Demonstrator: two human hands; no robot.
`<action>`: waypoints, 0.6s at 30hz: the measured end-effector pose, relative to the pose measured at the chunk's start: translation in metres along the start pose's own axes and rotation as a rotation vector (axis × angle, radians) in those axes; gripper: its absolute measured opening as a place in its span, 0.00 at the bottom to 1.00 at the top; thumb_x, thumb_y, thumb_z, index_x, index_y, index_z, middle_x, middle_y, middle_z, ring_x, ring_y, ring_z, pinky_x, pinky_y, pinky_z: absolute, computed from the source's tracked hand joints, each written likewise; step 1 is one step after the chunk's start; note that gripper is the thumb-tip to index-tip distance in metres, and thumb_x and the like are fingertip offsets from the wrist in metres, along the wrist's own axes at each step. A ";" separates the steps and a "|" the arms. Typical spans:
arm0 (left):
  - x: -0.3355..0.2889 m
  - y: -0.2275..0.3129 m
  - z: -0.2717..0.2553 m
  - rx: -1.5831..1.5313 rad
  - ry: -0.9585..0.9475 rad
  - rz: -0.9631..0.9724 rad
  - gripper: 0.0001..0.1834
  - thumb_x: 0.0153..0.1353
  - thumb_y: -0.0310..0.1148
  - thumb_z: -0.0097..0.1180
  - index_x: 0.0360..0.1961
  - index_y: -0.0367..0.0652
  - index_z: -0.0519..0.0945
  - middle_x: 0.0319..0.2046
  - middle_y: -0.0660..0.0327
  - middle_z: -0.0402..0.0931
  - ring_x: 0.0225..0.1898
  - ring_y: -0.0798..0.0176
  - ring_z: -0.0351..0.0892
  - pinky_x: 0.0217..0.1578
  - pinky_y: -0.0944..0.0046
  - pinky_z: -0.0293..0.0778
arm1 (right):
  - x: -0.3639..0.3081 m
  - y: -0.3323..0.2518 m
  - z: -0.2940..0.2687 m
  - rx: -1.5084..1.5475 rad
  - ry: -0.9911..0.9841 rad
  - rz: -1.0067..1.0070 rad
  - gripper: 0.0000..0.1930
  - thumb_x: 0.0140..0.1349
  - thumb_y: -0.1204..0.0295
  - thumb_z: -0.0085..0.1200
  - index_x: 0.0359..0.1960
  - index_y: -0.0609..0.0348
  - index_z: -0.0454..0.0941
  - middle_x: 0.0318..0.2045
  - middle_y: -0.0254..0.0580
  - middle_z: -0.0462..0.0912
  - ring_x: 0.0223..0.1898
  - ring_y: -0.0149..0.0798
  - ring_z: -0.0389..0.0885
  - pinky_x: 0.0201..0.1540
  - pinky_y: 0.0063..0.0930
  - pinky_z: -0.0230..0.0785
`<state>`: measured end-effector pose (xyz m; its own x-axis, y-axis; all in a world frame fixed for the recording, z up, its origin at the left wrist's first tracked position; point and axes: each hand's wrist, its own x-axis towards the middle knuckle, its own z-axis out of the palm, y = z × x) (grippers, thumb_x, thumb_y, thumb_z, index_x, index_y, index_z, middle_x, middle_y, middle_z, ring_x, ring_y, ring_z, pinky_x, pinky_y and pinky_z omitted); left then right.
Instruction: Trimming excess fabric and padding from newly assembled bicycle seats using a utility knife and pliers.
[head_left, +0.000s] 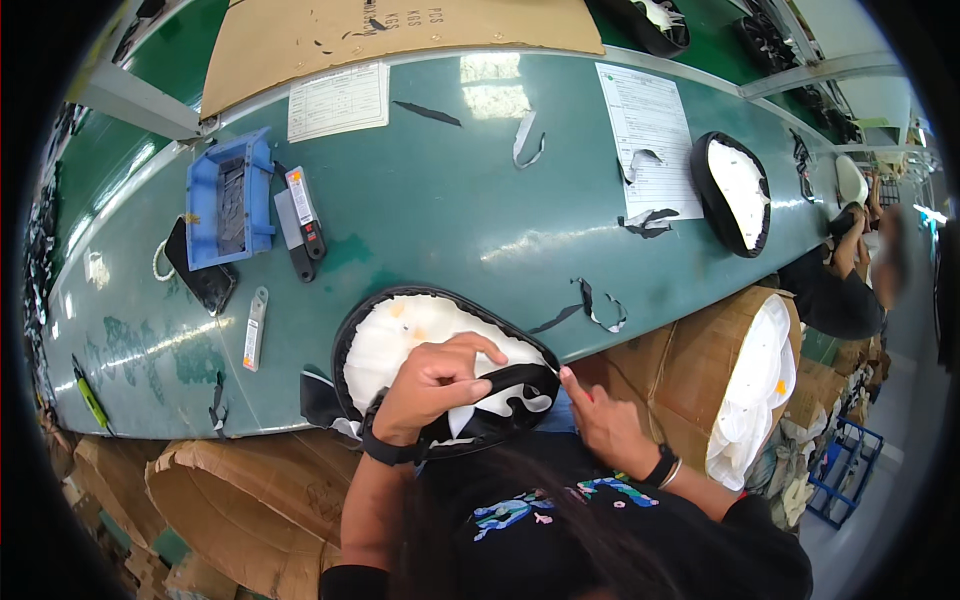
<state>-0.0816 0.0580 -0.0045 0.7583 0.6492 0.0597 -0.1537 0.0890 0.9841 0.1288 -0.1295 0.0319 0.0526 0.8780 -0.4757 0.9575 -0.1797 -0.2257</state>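
An oval padded piece [385,335] with a black fabric rim and white filling lies at the table's near edge, partly over my lap. My left hand [430,385] rests over its near side, thumb and forefinger bent together at a black fabric strip [525,376] that runs to the right end of the rim. Close to that end is my right hand [608,428], forefinger stretched along a thin tool whose pale tip touches the rim. A bit of red shows at its fingers; the rest of the tool is hidden.
Left on the green table [400,220] are a blue bin [200,200], cutter knives [305,215], a phone [195,265] and a green-handled tool [90,400]. Black scraps lie about. Another oval piece [738,195] sits right. Cardboard boxes [665,370] stand below; a co-worker [835,285] sits far right.
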 end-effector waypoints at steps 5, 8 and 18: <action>0.020 0.019 0.011 0.030 -0.043 -0.154 0.16 0.54 0.30 0.58 0.14 0.37 0.68 0.20 0.60 0.67 0.25 0.61 0.75 0.25 0.64 0.67 | 0.026 -0.017 -0.008 0.009 0.067 0.050 0.32 0.63 0.67 0.51 0.69 0.37 0.58 0.27 0.46 0.75 0.19 0.52 0.75 0.20 0.48 0.67; 0.042 -0.004 0.032 0.908 0.066 0.033 0.05 0.52 0.32 0.60 0.25 0.44 0.78 0.26 0.58 0.71 0.27 0.58 0.72 0.27 0.61 0.66 | 0.068 0.000 -0.035 -0.066 0.093 -0.048 0.31 0.63 0.67 0.51 0.69 0.37 0.58 0.26 0.45 0.75 0.19 0.51 0.76 0.20 0.45 0.67; 0.080 -0.043 -0.016 0.329 -0.011 0.124 0.14 0.48 0.31 0.59 0.11 0.43 0.69 0.17 0.65 0.66 0.26 0.63 0.62 0.37 0.62 0.56 | 0.066 -0.027 -0.014 0.065 0.215 0.051 0.33 0.64 0.66 0.50 0.70 0.54 0.53 0.22 0.49 0.76 0.17 0.50 0.75 0.19 0.44 0.67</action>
<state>-0.0246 0.1181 -0.0443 0.7538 0.6312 0.1827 -0.0346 -0.2395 0.9703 0.1099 -0.0602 0.0182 0.1665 0.9401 -0.2974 0.9321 -0.2485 -0.2635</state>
